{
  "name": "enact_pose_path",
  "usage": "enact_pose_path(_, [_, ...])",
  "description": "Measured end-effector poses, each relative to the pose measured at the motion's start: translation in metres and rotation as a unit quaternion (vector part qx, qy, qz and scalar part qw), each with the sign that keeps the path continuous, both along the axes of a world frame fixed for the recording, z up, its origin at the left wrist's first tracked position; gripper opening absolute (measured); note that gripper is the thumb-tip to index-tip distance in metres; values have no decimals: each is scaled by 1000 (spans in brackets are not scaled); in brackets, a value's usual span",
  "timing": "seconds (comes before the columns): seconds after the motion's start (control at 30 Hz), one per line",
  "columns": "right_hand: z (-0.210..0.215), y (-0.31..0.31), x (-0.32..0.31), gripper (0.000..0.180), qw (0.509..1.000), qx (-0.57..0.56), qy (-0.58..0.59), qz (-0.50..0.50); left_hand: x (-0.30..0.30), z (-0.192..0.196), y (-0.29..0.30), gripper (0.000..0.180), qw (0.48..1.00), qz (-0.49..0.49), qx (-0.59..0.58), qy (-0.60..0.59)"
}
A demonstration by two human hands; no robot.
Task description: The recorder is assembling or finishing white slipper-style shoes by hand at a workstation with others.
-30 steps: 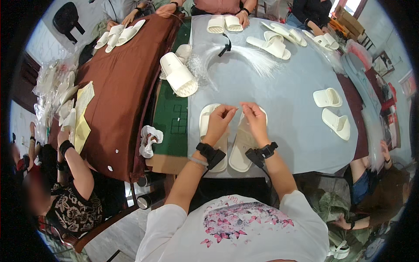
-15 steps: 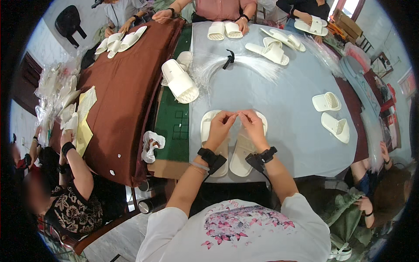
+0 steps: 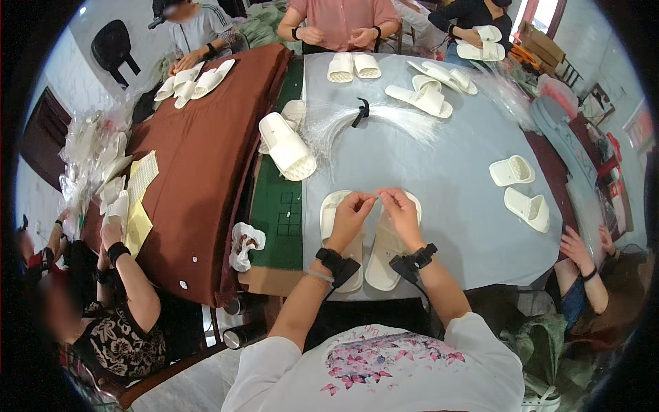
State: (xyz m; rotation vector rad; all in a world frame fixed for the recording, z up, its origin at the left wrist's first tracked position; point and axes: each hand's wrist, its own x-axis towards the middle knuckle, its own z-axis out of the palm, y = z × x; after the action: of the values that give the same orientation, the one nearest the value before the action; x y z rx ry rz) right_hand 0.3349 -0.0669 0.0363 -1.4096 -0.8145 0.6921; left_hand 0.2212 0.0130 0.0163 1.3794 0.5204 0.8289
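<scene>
White slippers (image 3: 364,240) lie side by side on the grey table (image 3: 453,178), just under both hands. The left hand (image 3: 351,214) and right hand (image 3: 401,213) meet above them, fingertips pinched on something too thin to make out, perhaps a clear strand. It looks like a fastening step, which calls for steady fingertip control. Farther off lies a bundle of clear strands (image 3: 364,120), with more slippers beyond.

Bright, even daylight with soft shadows. Fisheye bending curves the edges, ringed by black. Faces are blurred.
</scene>
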Motion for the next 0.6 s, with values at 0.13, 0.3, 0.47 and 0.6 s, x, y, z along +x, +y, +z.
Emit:
enact_pose_path(0.13, [3, -3, -1, 17, 999, -18, -36, -12, 1, -3, 0, 12, 1000, 19, -1, 3])
enact_pose_path(0.3, [3, -3, 2, 17, 998, -6, -56, -4, 2, 1, -1, 12, 1000, 17, -2, 9])
enact_pose_path(0.47, [3, 0, 0, 18, 999, 19, -28, -3, 1, 0, 2, 13, 1000, 10, -10, 7])
enact_pose_path(0.6, [0, 2, 3, 18, 1000, 13, -22, -12, 0, 6, 2, 15, 999, 12, -7, 44])
